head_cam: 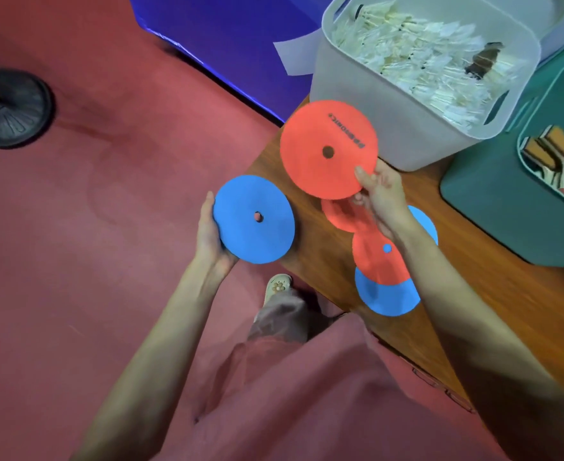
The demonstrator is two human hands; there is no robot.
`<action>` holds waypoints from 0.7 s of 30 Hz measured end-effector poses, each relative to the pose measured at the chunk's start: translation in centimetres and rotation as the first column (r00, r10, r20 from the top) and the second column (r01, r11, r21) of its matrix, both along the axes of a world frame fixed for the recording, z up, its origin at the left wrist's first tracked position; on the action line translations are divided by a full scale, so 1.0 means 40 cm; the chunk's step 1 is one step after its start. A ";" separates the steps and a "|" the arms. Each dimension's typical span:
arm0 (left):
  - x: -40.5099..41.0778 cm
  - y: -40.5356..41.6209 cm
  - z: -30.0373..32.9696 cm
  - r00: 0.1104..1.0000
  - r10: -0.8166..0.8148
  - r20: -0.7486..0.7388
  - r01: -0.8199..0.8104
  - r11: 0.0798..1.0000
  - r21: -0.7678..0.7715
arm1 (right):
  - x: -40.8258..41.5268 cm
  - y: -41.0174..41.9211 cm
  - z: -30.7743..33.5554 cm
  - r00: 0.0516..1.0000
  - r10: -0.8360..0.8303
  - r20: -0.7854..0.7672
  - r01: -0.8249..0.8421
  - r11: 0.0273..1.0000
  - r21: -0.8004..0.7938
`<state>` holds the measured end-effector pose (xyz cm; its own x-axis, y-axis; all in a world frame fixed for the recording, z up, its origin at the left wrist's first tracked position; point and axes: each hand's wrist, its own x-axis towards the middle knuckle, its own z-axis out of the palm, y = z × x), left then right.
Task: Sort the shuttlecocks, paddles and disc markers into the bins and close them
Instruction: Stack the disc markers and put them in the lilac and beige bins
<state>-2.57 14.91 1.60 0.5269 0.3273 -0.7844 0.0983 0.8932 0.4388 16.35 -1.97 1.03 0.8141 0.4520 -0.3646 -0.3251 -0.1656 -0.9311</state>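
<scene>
Head view looks down over a wooden table (493,294), brown and grained, its near corner jutting toward a matte red floor (107,211). Far off the table's left side stands a round black base (11,108), ribbed like cast metal, with a thin pole rising from it. Closer to the table's left edge, the left hand (212,241) cups a flat blue disc marker (254,219), thin and smooth with a small hole at its centre, fingers curled behind the rim and holding it out over the floor. Over the table's near corner, the right hand (382,197) pinches the rim of a red disc marker (329,149), thumb on top, the disc lifted clear of the wood; dark printed lettering runs along its face. Beneath that hand more discs (378,264) lie overlapping on the tabletop, red on blue, all the same flat round shape. Beyond them, at the table's far edge, sits a pale grey plastic bin (390,128) with rounded corners and cut-out handles, open and heaped with white feathery shuttlecocks (417,64). Just beside it to the right, a green plastic bin (487,201) holds paddles (550,149) with wooden handles showing, its lid off. Behind the table's far-left side runs a glossy blue panel (227,38).
</scene>
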 end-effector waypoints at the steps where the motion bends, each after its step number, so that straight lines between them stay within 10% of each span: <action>1: 0.010 -0.008 -0.001 1.000 -0.016 0.004 0.016 1.000 0.008 | -0.019 -0.011 0.008 0.997 0.071 -0.032 -0.069 0.997 0.039; 7: 0.085 -0.064 0.004 0.992 -0.114 0.060 0.112 0.993 0.033 | -0.105 -0.059 -0.021 0.942 0.308 -0.131 -0.317 0.947 -0.052; 21: 0.131 -0.125 0.012 0.962 -0.265 0.068 0.264 0.964 0.028 | -0.108 -0.105 -0.079 0.974 0.224 -0.024 -0.220 0.918 -0.331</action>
